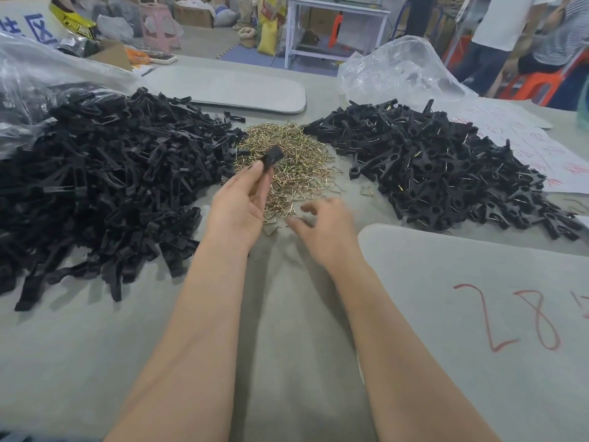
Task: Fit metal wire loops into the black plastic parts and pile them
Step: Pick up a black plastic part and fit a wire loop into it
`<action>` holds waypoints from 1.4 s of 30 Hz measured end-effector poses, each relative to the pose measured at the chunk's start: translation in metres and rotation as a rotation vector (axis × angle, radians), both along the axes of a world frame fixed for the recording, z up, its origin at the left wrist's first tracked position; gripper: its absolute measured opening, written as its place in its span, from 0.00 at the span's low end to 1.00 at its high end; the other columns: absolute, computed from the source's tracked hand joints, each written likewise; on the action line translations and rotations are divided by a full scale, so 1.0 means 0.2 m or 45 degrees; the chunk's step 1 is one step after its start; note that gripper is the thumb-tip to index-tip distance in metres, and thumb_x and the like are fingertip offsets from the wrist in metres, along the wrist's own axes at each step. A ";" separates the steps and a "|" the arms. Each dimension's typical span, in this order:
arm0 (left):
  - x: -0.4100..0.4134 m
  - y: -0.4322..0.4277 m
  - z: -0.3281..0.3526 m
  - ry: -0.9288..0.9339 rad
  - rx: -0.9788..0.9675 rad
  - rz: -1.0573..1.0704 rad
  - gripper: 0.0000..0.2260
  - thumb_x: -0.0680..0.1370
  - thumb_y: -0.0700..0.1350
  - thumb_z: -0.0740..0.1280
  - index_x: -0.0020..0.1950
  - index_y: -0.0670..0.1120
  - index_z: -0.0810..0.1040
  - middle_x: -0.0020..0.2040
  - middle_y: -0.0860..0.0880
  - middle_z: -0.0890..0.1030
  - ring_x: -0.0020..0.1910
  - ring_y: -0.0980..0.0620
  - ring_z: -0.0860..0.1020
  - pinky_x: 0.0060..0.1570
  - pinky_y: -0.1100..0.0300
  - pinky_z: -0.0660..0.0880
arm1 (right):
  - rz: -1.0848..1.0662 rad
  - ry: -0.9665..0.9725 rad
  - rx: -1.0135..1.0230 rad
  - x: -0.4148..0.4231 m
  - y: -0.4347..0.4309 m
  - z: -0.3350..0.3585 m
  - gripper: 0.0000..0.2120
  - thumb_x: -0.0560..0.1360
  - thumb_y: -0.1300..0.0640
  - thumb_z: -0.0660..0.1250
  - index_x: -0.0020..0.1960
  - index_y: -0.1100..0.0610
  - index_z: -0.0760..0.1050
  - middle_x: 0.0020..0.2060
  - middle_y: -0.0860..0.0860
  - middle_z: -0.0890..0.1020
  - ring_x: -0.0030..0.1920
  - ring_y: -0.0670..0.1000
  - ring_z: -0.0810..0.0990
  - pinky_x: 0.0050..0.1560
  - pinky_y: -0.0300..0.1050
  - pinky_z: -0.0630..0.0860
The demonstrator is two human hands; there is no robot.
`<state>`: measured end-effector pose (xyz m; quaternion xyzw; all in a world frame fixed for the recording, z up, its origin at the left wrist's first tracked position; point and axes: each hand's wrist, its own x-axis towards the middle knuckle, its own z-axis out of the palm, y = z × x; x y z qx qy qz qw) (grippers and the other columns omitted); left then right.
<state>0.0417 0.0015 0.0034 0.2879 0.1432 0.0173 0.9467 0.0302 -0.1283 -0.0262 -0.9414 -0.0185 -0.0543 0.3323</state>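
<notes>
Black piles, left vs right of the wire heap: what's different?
The left pile looks bigger than the right pile. Parts in the right pile show brass wire glints; the left pile shows none. Both are black plastic parts on the grey table, flanking the wire loops.

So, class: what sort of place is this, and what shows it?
Probably a small assembly workshop: heaps of black plastic parts, a pile of wire loops, with sacks and boxes behind.

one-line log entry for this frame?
left hand: pinches black plastic part | right hand: blurred, at wire loop pile | fitted parts pile: right side
</notes>
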 end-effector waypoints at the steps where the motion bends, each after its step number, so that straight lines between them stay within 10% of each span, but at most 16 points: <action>1: 0.00 0.01 0.00 0.025 -0.055 -0.013 0.03 0.76 0.33 0.66 0.48 0.35 0.77 0.44 0.42 0.80 0.46 0.51 0.80 0.41 0.68 0.79 | 0.013 -0.005 -0.109 0.00 0.01 -0.01 0.16 0.75 0.48 0.67 0.58 0.56 0.77 0.57 0.57 0.75 0.59 0.57 0.72 0.61 0.47 0.66; 14: -0.02 -0.03 -0.01 0.138 -0.024 -0.124 0.02 0.75 0.37 0.69 0.43 0.39 0.77 0.39 0.44 0.80 0.41 0.53 0.79 0.50 0.62 0.79 | 0.026 0.037 -0.095 0.02 0.01 0.01 0.12 0.74 0.55 0.67 0.56 0.56 0.76 0.53 0.56 0.77 0.55 0.56 0.75 0.55 0.46 0.71; 20: -0.03 -0.04 -0.01 0.061 0.000 -0.274 0.01 0.76 0.37 0.67 0.44 0.40 0.77 0.38 0.44 0.82 0.39 0.52 0.82 0.45 0.62 0.81 | -0.069 -0.234 0.553 0.01 -0.05 0.09 0.01 0.75 0.60 0.68 0.44 0.56 0.77 0.34 0.49 0.77 0.35 0.50 0.77 0.42 0.43 0.75; 23: -0.04 -0.09 -0.01 -0.034 0.424 -0.280 0.02 0.75 0.35 0.68 0.45 0.41 0.77 0.38 0.46 0.83 0.39 0.54 0.82 0.45 0.64 0.80 | -0.174 -0.190 1.286 0.01 -0.10 0.15 0.02 0.76 0.64 0.67 0.45 0.59 0.75 0.34 0.51 0.79 0.29 0.43 0.79 0.37 0.36 0.79; 26: -0.04 -0.13 -0.03 -0.200 1.403 -0.105 0.07 0.73 0.38 0.72 0.47 0.46 0.76 0.40 0.52 0.80 0.41 0.56 0.78 0.47 0.65 0.76 | -0.225 -0.119 1.534 0.01 -0.16 0.18 0.03 0.76 0.64 0.67 0.43 0.60 0.75 0.34 0.52 0.78 0.28 0.41 0.78 0.35 0.33 0.77; 31: -0.06 -0.15 -0.06 -0.587 2.094 0.076 0.08 0.73 0.40 0.71 0.51 0.47 0.78 0.48 0.54 0.75 0.47 0.56 0.74 0.49 0.65 0.68 | -0.289 -0.173 1.083 0.01 -0.23 0.18 0.05 0.74 0.59 0.69 0.40 0.54 0.77 0.32 0.48 0.79 0.26 0.37 0.73 0.32 0.29 0.71; 42: -0.05 -0.15 -0.07 -0.808 2.228 0.035 0.09 0.73 0.38 0.71 0.53 0.43 0.79 0.47 0.54 0.74 0.44 0.56 0.71 0.50 0.59 0.72 | -0.162 -0.040 0.749 0.00 -0.24 0.17 0.03 0.72 0.60 0.71 0.43 0.61 0.81 0.29 0.49 0.76 0.26 0.40 0.70 0.34 0.32 0.69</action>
